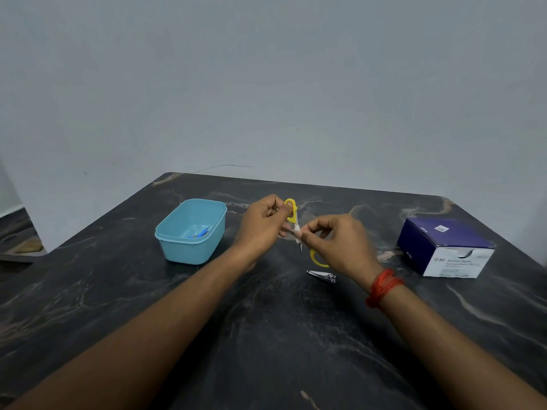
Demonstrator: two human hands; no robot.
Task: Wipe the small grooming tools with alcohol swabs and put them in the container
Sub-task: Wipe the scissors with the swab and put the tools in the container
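Observation:
My left hand (262, 224) holds small yellow-handled scissors (291, 211) by the upper handle loop, blades pointing down above the table. My right hand (340, 244) pinches a white alcohol swab (297, 232) around the blades. A second yellow loop (318, 258) shows below my right hand; whether it belongs to the same scissors I cannot tell. A silver nail clipper (322, 275) lies on the table just below my hands. The light blue container (192, 230) stands to the left with a small blue tool (199, 233) inside.
A purple and white box of alcohol swabs (447, 247) stands at the right of the dark marble table (266, 335). A red thread band circles my right wrist. The wall rises behind the table's far edge.

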